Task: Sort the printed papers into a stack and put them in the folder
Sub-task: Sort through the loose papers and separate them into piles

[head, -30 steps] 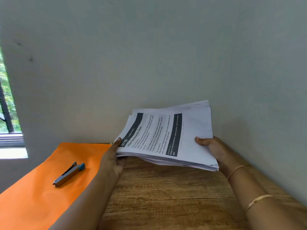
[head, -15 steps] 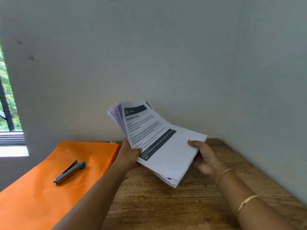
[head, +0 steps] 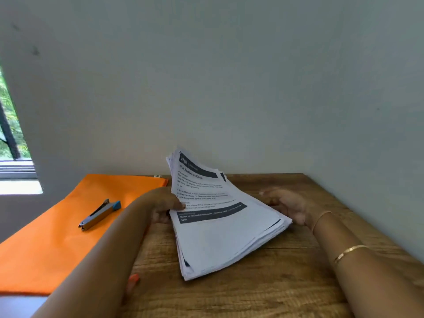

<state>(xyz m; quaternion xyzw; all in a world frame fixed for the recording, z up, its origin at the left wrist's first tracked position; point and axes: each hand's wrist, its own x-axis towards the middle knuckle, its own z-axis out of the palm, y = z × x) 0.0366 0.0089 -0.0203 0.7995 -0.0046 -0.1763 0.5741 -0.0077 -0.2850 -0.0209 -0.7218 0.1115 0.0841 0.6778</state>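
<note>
White printed papers (head: 220,239) form a thick, slightly fanned stack, with black header bars and small text on the top sheet. The stack tilts up from the wooden tabletop (head: 263,294), its near corner down on the wood. The left hand (head: 160,204) grips the stack's left edge, thumb pressed on the top sheet and fingers curled beneath. The right hand (head: 290,208) is blurred at the stack's right edge, partly hidden behind the sheets; whether it holds them I cannot tell. Left of the left hand the orange folder (head: 57,249) lies flat, a grey-and-blue stapler (head: 99,214) on it.
</note>
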